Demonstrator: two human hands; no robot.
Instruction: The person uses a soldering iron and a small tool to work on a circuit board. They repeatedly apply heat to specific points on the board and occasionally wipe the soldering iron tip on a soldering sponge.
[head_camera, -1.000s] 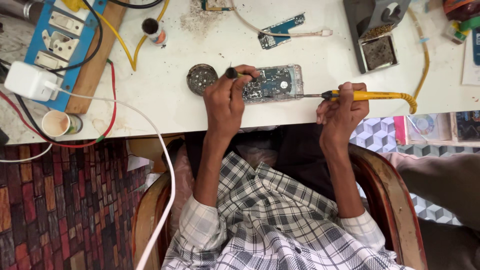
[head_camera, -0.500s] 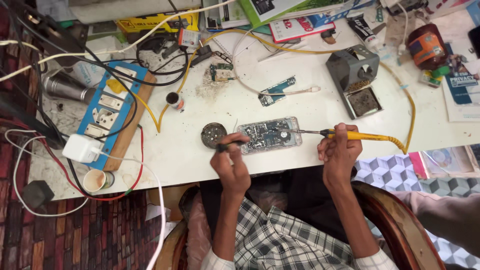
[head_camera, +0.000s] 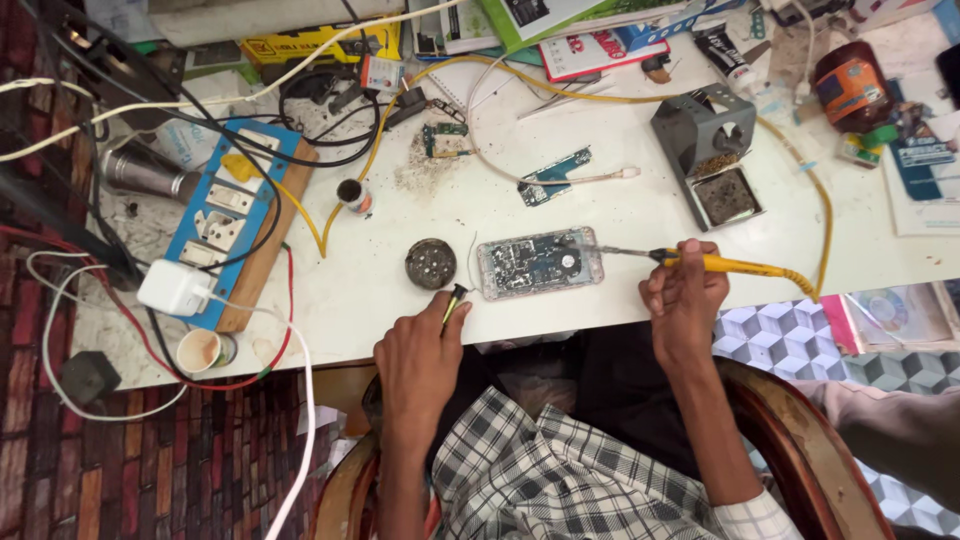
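A flat yellow box lies at the table's far edge.

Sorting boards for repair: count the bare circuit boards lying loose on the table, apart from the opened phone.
2: a green circuit board beside the debris pile, a blue circuit board above the opened phone. Clutter may hide others.

a yellow handle and yellow cord are seen on the soldering iron. the surface is white. a blue face is shown on the switch board. the shirt is checked in black and white. the floor is patterned in red-brown brick.
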